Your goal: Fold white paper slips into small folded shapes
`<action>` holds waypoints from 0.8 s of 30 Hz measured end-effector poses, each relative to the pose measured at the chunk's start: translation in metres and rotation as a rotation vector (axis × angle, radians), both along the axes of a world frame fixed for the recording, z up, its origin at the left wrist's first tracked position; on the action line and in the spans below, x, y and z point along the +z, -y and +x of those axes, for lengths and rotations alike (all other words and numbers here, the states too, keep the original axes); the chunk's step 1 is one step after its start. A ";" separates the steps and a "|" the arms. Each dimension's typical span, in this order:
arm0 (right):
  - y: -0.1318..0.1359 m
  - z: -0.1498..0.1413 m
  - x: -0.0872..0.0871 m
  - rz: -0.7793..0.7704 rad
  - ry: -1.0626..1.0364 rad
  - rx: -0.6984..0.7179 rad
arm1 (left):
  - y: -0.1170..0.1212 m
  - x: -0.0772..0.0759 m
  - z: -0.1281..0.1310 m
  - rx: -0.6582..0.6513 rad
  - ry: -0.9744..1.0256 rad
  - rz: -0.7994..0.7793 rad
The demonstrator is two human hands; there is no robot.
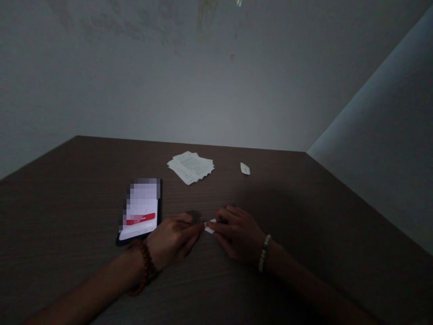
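Note:
My left hand and my right hand rest on a dark wooden table, fingertips meeting over a small white piece of paper. Both hands pinch or press that paper against the tabletop; most of it is hidden under the fingers. My left wrist wears a brown bead bracelet, my right wrist a pale bead bracelet. A phone with a lit screen lies just left of my left hand.
A stack of white printed paper slips lies further back in the middle of the table. A small folded white paper piece sits to its right. Grey walls close in behind and on the right.

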State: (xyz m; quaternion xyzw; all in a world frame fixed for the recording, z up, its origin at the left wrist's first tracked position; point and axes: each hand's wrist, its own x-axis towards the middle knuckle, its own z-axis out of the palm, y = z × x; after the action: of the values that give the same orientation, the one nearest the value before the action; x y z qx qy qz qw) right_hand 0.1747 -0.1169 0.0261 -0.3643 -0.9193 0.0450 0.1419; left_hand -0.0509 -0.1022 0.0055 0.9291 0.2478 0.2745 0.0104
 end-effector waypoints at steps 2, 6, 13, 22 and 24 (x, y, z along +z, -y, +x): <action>0.000 0.000 0.000 0.003 -0.005 -0.001 | 0.000 0.001 0.000 0.012 0.012 0.015; 0.000 -0.001 0.001 -0.003 -0.002 -0.003 | 0.002 0.009 0.002 0.014 0.050 -0.014; 0.001 -0.001 0.007 -0.025 0.009 0.012 | 0.004 0.015 0.001 -0.045 0.007 -0.052; 0.000 -0.001 0.010 -0.016 0.051 0.033 | 0.004 0.016 -0.001 0.019 0.051 -0.072; 0.000 -0.001 0.010 -0.013 0.049 0.032 | 0.004 0.013 -0.003 0.012 0.056 -0.089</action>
State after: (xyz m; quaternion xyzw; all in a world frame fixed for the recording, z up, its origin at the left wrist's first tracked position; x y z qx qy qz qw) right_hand 0.1738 -0.1172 0.0360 -0.3515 -0.9279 0.0444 0.1165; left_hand -0.0535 -0.1059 0.0189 0.9182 0.2650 0.2890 0.0569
